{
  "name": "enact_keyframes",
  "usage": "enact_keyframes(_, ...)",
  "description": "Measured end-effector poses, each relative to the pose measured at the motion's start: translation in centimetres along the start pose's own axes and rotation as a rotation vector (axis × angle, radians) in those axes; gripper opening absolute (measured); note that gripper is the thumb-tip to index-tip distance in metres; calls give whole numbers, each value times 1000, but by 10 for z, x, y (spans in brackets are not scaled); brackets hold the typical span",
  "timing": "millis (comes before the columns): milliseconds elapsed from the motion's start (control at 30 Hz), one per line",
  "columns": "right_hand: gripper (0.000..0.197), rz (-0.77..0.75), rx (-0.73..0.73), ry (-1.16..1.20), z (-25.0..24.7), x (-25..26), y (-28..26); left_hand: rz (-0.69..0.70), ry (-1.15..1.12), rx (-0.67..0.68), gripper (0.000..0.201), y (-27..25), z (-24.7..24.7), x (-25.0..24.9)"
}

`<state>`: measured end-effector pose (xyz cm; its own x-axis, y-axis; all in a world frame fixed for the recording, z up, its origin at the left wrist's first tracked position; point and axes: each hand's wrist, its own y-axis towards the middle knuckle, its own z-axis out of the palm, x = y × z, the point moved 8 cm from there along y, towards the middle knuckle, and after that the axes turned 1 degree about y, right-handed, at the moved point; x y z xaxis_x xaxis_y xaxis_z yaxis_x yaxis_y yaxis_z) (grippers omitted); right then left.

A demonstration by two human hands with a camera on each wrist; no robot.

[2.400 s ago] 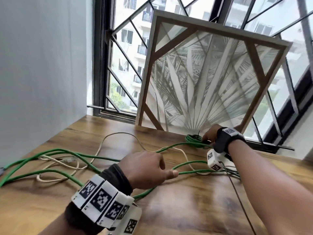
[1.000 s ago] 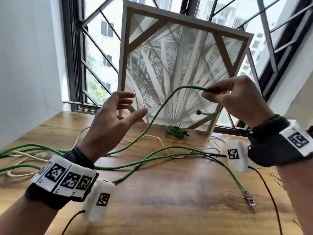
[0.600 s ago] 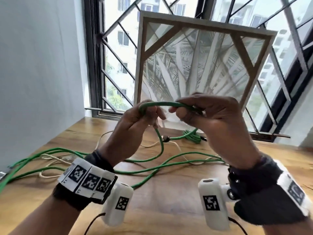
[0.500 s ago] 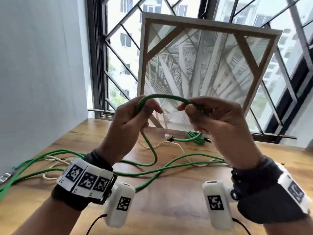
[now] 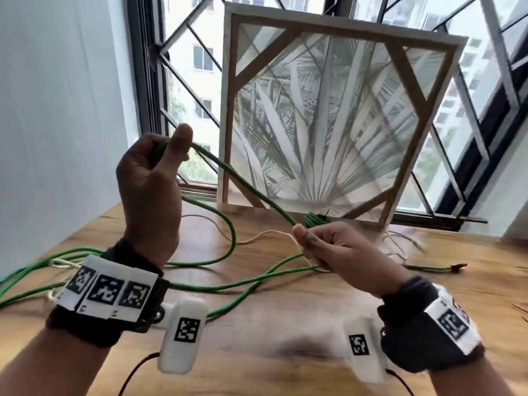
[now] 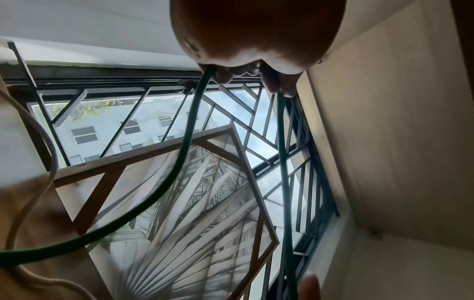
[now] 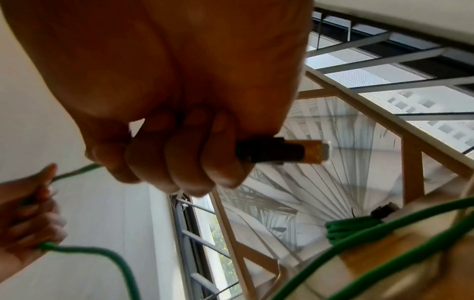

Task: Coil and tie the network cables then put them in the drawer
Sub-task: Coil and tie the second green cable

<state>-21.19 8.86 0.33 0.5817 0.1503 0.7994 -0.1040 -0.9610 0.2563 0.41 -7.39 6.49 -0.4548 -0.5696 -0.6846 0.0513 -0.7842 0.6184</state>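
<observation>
Both hands are pinching the green cable [image 5: 243, 181], right hand [image 5: 340, 252] near its plug [image 7: 282, 150], left hand [image 5: 151, 178] farther along; it looks light, springy, best gripped mid-span.

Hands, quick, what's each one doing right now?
Left hand: closed, pinching the green cable.
Right hand: closed around the same cable's plug end.

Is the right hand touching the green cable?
Touching. In the right wrist view the right hand has its fingers curled round the green cable, whose plug end sticks out past them. The head view shows the cable running into that fist.
</observation>
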Motion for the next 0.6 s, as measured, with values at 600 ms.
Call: enact_keyframes(600,27,-58,498,1393,41,75,-17,170,581,10,43,3,-6,2)
